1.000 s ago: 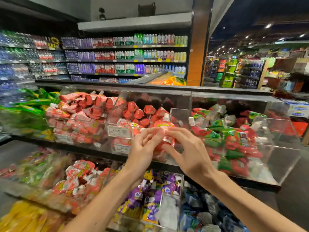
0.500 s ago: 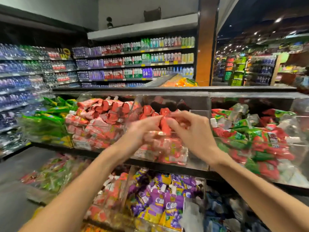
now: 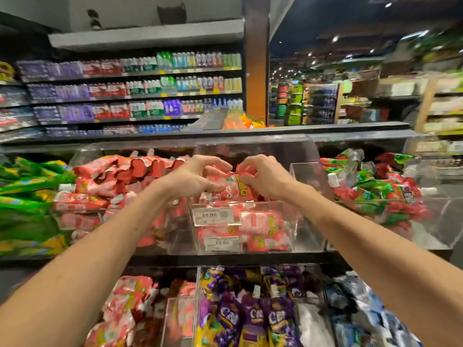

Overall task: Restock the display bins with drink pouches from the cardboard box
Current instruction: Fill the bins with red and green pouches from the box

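Supermarket shelving fills the background, and clear display bins run along the near rack. Both hands reach into the middle bin (image 3: 295, 221), above its front edge. The left hand (image 3: 193, 177) and right hand (image 3: 265, 175) pinch one red drink pouch (image 3: 230, 185) between them, fingers curled partly shut on its two ends. The pouch lies crosswise, its long axis running hand to hand, resting on top of the pile already in that bin. Neither hand is clearly nearer. No cardboard box is in view.
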Available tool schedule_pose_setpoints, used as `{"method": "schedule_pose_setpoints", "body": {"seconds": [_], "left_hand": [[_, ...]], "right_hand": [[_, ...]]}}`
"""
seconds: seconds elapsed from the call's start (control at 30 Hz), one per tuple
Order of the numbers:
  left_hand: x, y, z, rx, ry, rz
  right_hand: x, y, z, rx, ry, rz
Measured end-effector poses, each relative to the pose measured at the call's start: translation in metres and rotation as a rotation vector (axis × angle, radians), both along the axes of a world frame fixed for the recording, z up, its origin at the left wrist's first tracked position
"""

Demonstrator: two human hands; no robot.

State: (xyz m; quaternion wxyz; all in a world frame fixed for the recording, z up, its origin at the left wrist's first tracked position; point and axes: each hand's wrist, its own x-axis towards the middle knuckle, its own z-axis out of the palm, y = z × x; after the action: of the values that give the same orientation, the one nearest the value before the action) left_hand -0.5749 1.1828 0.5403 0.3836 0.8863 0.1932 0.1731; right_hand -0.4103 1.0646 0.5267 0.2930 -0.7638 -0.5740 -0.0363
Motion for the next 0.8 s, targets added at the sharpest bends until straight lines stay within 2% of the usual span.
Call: {"method": "schedule_pose_setpoints", "body": {"seconds": [0.13,0.23,0.33,0.47,0.57,0.7,0.8], "left_hand": [[0.002,0.015,-0.003,0.234,0.068,0.036],[0.003,0.015,-0.006,0.401,0.193,0.030],[0.008,0.015,-0.007,0.576,0.368,0.040],[0.012,0.011,-0.004,0.683,0.501,0.079],[0.014,0.005,-0.005,0.685,0.550,0.066],[0.005,-0.009,-0.002,0.539,0.418,0.119],[0.006,-0.044,0.011,0.527,0.150,0.159]], "right_hand": [[-0.006,0.009,0.001,0.050,0.111,-0.026],[-0.011,0.016,-0.005,-0.061,0.060,-0.020],[-0.010,0.020,-0.016,-0.137,0.093,-0.008],[-0.012,0.019,-0.018,-0.145,0.108,0.011],[-0.016,0.009,-0.017,-0.150,0.088,0.040],[-0.021,-0.025,-0.013,-0.016,0.134,0.040],[-0.014,-0.077,-0.009,0.149,0.169,0.043]]}}
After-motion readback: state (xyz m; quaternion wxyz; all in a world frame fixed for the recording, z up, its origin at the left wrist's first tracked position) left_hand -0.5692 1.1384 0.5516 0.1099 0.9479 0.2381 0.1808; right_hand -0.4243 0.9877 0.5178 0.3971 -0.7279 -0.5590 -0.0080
